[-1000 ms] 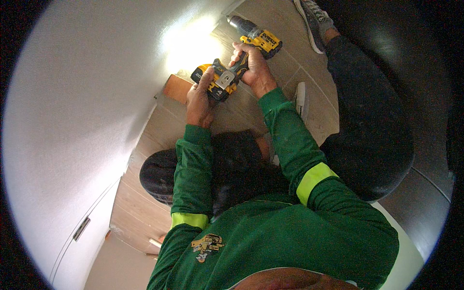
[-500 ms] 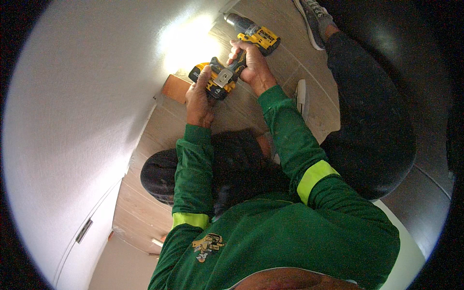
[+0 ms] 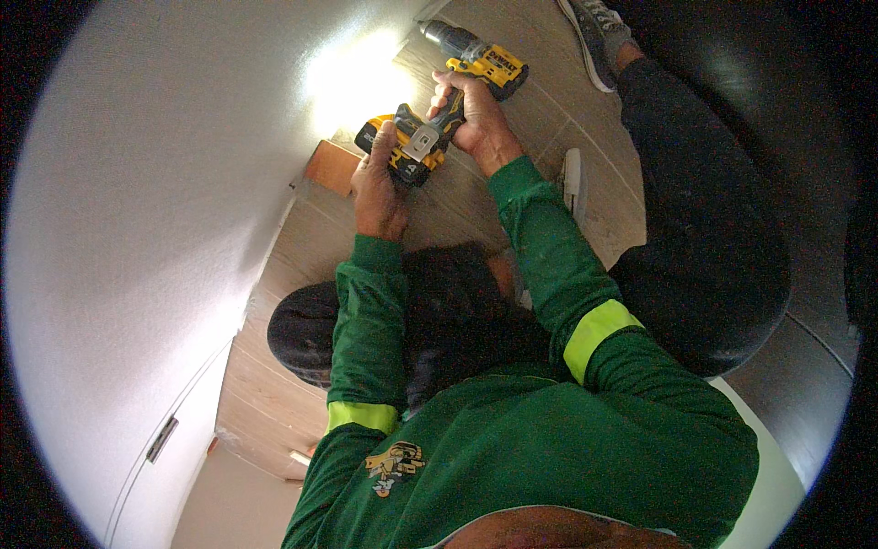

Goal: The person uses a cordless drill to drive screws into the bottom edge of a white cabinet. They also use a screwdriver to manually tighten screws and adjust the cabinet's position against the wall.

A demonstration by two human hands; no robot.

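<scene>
A yellow and black cordless drill lies across both my hands, its chuck pointing to the upper left, toward the white wall. Wrapped round its handle is my right hand, fingers closed. My left hand grips the yellow and black battery pack at the handle's base, thumb on the near side. A metal belt clip shows on the side of the base. Bright light from the tool falls on the wall and floor. Just left of my left hand, a small orange-brown block rests against the wall.
The white wall runs along the left, with a metal hinge lower down. Wood-look floor tiles lie below. My bent legs fill the right and middle, a grey sneaker at the upper right. A dark surface stands far right.
Almost nothing differs. The drill and both hands have shifted very slightly; the grips are the same.
</scene>
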